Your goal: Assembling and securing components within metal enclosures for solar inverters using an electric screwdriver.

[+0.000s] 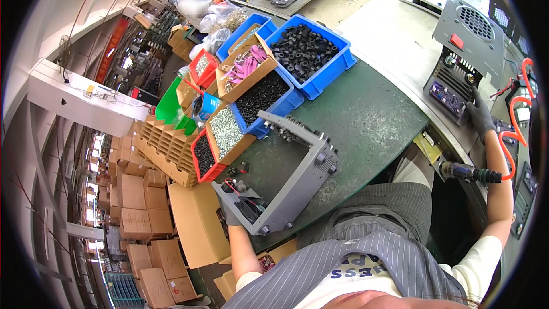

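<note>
My left hand [231, 216], in a grey glove, grips the near left end of a grey metal casing frame [297, 186]; its fingers are partly hidden behind the metal. The open-sided frame stands tilted on the green table, with wires and black parts inside its lower end. Far to the right, my gloved right hand [481, 115] is closed on the edge of a black finned heat sink with a circuit board [449, 100]. Just above that, a grey panel [472, 31] with a round fan grille and a red switch is joined to or resting against it.
Blue bins of black knobs [303, 51] and black screws [260, 100], plus small red and cardboard boxes, line the table's far left. An air screwdriver [469, 171] on an orange coiled hose [512, 137] hangs by my right forearm. Stacked cartons [134, 191] stand left; another person is far off.
</note>
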`<action>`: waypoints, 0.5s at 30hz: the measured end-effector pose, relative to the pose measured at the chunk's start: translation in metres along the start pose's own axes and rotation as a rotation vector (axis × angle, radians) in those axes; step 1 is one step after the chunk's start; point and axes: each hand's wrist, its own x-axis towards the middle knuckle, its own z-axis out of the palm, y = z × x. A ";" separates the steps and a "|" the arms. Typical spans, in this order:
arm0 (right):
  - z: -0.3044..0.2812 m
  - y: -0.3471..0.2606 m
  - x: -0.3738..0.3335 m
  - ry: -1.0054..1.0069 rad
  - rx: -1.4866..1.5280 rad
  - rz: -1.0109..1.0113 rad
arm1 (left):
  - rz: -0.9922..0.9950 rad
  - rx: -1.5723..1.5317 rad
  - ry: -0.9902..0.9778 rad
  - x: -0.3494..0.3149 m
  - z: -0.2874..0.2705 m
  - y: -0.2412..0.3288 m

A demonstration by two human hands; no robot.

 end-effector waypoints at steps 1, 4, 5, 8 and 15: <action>-0.001 0.002 0.001 0.005 0.002 -0.014 | 0.053 0.107 -0.028 -0.001 0.005 0.017; 0.000 0.010 0.006 0.057 -0.026 -0.060 | 0.172 0.428 0.054 -0.001 0.045 0.069; 0.002 0.011 0.008 0.077 -0.043 -0.079 | 0.228 0.465 0.024 -0.001 0.064 0.086; 0.006 0.001 0.006 0.050 0.046 0.072 | 0.067 0.400 -0.246 -0.002 0.127 0.134; -0.034 -0.082 -0.091 -0.046 0.164 0.040 | 0.171 0.321 -0.489 -0.033 0.274 0.157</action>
